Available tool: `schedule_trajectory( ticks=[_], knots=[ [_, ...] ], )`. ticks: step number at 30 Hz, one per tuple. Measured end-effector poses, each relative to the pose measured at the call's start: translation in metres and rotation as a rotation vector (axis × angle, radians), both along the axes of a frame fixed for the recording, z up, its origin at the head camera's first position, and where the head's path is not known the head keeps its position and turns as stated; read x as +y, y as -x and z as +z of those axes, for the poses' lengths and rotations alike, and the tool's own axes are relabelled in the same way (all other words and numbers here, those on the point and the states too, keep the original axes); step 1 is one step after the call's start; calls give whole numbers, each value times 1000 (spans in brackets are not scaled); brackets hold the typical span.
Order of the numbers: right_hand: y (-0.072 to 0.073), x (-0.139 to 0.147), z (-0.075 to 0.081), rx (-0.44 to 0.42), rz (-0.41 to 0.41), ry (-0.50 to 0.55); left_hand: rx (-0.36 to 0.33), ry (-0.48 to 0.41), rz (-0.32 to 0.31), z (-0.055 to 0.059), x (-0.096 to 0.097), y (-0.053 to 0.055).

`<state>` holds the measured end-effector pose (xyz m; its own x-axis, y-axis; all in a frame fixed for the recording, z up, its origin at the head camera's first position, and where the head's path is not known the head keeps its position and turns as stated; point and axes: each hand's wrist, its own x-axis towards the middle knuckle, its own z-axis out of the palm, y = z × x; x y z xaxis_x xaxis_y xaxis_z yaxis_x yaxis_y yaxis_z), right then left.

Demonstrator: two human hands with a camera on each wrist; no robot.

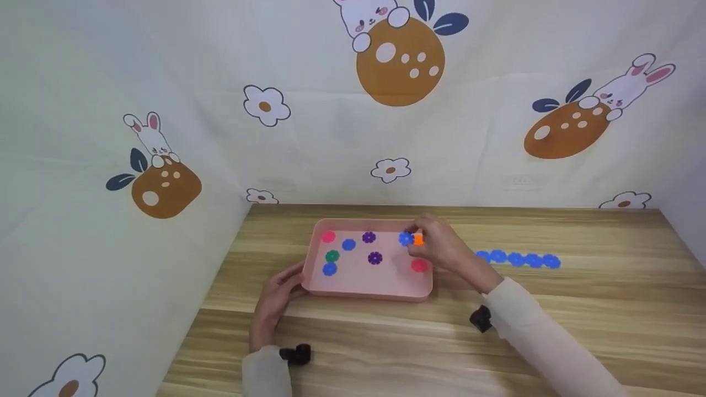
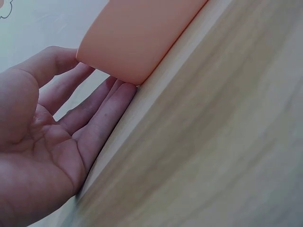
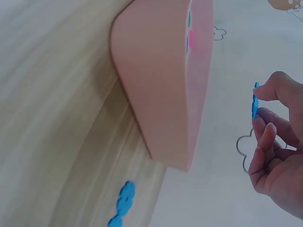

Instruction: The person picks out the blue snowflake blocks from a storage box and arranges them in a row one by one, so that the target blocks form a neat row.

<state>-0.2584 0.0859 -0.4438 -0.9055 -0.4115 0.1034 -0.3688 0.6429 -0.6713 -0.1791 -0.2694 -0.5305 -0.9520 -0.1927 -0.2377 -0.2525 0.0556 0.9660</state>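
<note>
While the left hand (image 1: 274, 295) (unclenched) touches the tray (image 1: 358, 282), the right (image 1: 439, 246) pinches a blue disc (image 1: 405, 239) above it.

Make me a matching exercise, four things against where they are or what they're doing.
1. Left hand
2. Right hand
3. Blue row
4. Green piece

A. On the table, right of the tray
B. Pinching a blue piece
C. Inside the tray
D. Touching the tray's left end

Pairs: 1-D, 2-B, 3-A, 4-C
</note>
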Motion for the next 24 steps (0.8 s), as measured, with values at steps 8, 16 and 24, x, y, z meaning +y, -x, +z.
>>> schedule_trajectory(
  ticks=[8,16,24],
  knots=[
    [-4,40,-7,6,-68,9,8,-7,-1,-1,0,1],
    [-8,77,-10,76,-126,-5,28,-11,-4,-3,-1,0],
    [-10,122,-13,167,-180,-14,14,-1,-6,0,0,-1]
  ],
)
